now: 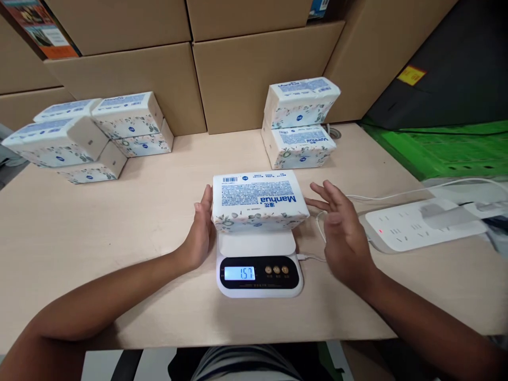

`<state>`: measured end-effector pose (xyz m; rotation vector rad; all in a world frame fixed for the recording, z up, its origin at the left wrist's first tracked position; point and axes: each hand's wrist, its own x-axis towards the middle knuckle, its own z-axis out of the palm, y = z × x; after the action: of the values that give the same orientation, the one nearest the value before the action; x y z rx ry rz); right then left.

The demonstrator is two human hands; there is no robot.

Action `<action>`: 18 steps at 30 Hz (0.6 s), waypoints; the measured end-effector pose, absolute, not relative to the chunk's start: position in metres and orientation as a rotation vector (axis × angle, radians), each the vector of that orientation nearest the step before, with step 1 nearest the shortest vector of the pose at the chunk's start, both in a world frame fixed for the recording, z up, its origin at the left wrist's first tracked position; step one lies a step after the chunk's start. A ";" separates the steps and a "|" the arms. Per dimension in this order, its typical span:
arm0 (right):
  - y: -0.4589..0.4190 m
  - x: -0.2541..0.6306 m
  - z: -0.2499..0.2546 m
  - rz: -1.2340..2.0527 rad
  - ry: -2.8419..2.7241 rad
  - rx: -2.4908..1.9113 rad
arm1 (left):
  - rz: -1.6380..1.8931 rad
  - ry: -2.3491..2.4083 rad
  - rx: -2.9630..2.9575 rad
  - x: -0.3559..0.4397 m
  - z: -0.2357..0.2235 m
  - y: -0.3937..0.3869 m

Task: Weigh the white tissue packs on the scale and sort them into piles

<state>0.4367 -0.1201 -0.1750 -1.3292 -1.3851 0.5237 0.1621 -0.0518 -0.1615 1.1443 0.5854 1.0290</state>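
Note:
A pack of tissues (257, 198) with blue print and a floral edge lies on a white digital scale (257, 246). The lit display (239, 273) reads about 1.57. Close against the pack's left end is my left hand (199, 230), its fingers stretched out; whether it touches the pack I cannot tell. My right hand (343, 235) is held apart from the right end, fingers spread, with nothing in it.
Two stacked tissue packs (304, 145) stand behind the scale to the right. Several more packs (71, 140) are stacked at the back left. Cardboard boxes (262, 79) line the back. A white power strip (420, 225) with cables lies at the right, near a green crate (444, 153).

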 end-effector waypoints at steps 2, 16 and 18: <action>-0.118 0.435 -0.176 0.534 -1.349 -1.361 | 1.015 0.602 1.160 0.162 -0.160 -0.052; -0.117 0.435 -0.179 0.603 -1.349 -1.405 | 1.005 0.571 1.123 0.167 -0.156 -0.052; -0.117 0.436 -0.179 0.587 -1.357 -1.409 | 1.009 0.568 1.114 0.167 -0.156 -0.052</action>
<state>0.4355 -0.1169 -0.1790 -1.4093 -1.3568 0.5874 0.1668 -0.0515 -0.1564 1.1144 0.5675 1.0090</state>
